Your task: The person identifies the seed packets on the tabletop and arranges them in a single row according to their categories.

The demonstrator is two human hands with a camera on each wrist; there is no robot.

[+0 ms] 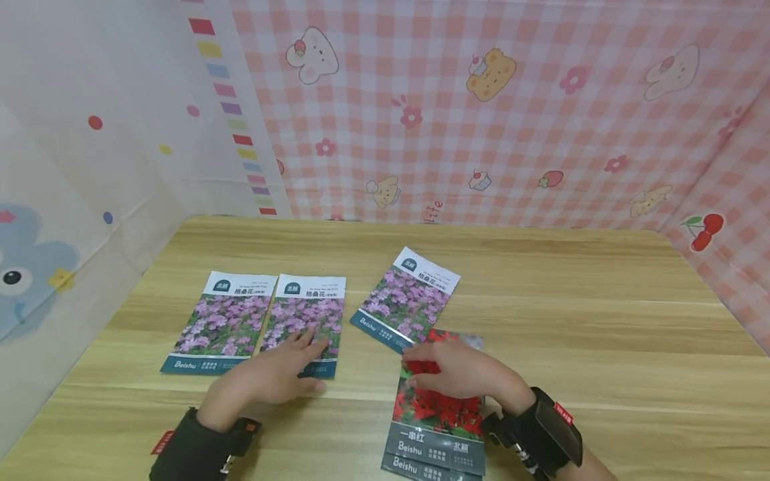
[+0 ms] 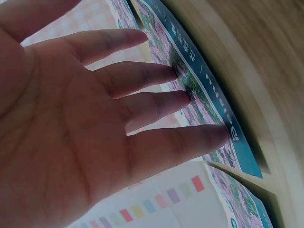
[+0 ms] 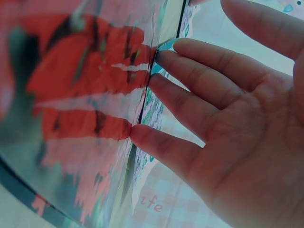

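A: How many seed packets lie on the bench?

B: Three purple-flower packets and a red-flower stack showing two. Far left of the stack lies the first purple packet; touching it, the second, under the left hand, fingers straight and spread. The third lies tilted just above the red stack.

A: The right hand?

B: Flat on the stack, fingers straight, slightly apart.

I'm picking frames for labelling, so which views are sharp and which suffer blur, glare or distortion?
Head view: evenly lit, sharp, table edges bowed by the wide lens. Left wrist view: left hand backlit, purple-flower seed packet slightly soft. Right wrist view: red-flower seed packet blurred with glare streaks, right hand sharper.
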